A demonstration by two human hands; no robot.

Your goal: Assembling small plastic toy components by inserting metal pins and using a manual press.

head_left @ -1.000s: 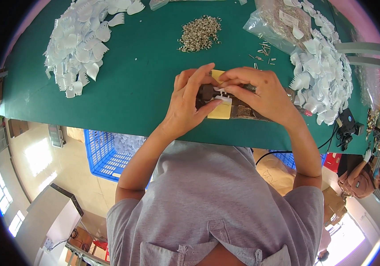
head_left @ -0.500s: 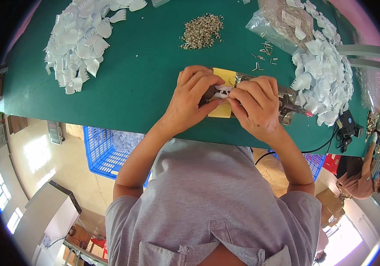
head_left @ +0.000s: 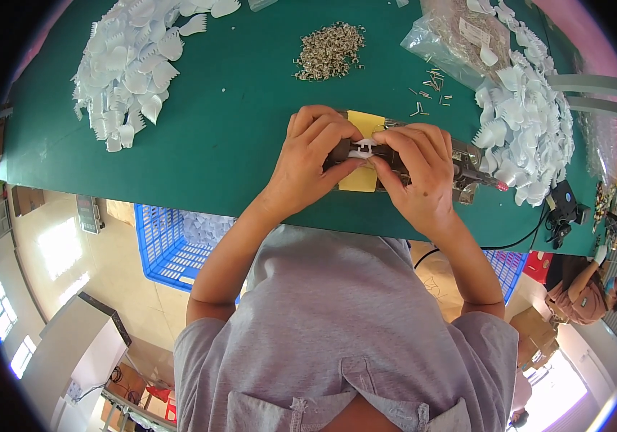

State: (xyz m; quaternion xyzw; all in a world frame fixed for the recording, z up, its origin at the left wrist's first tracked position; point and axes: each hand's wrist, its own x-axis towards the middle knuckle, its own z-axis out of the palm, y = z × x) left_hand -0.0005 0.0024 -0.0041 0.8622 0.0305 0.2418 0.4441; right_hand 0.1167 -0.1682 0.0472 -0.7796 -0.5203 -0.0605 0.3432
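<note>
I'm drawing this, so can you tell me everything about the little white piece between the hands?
The little white piece looks like plastic, with notches and dark gaps in its middle. The left hand and right hand both pinch it above a yellow patch. The hands partly cover it, so its full outline is hidden, and I can't tell whether it touches anything underneath.

Workpiece (head_left: 358, 153) is white, pad (head_left: 366, 123) plain yellow, tabletop (head_left: 215, 151) uniform green, basket (head_left: 151, 252) blue with a lattice pattern, shirt (head_left: 366, 302) heathered grey, and metal clips (head_left: 328, 52) silver with brassy tones.
</note>
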